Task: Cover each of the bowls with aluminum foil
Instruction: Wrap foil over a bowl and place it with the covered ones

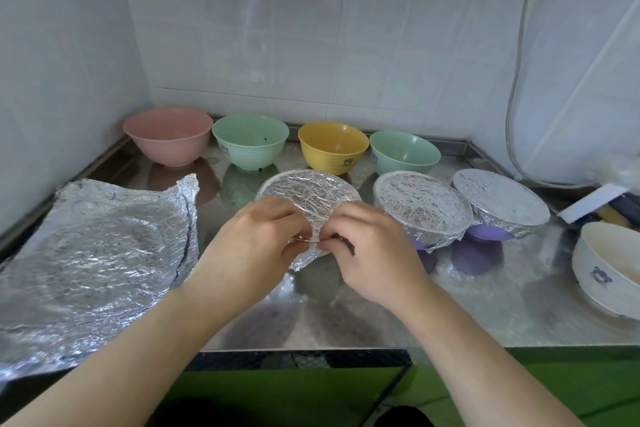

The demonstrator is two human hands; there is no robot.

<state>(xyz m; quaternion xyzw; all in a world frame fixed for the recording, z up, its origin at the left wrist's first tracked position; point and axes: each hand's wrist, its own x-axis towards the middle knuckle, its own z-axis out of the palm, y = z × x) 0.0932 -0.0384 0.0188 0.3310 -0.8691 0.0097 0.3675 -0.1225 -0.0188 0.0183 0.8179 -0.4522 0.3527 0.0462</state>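
Note:
A foil-covered bowl (308, 194) sits tilted at the middle of the steel counter. My left hand (256, 246) and my right hand (370, 253) both pinch the foil at its near rim, fingers curled. Two purple bowls with foil over them, one (422, 208) and another (498, 201), stand to the right. Along the back wall stand uncovered bowls: pink (168, 135), green (250, 140), yellow (332, 146) and a second green (403, 152). A white bowl (606, 270) leans at the far right. Loose foil sheets (93, 253) lie at the left.
The steel counter (485, 305) ends in a front edge near my forearms, with green floor below. Tiled walls close the back and left. A white cable and a box-like item (595, 204) lie at the right rear.

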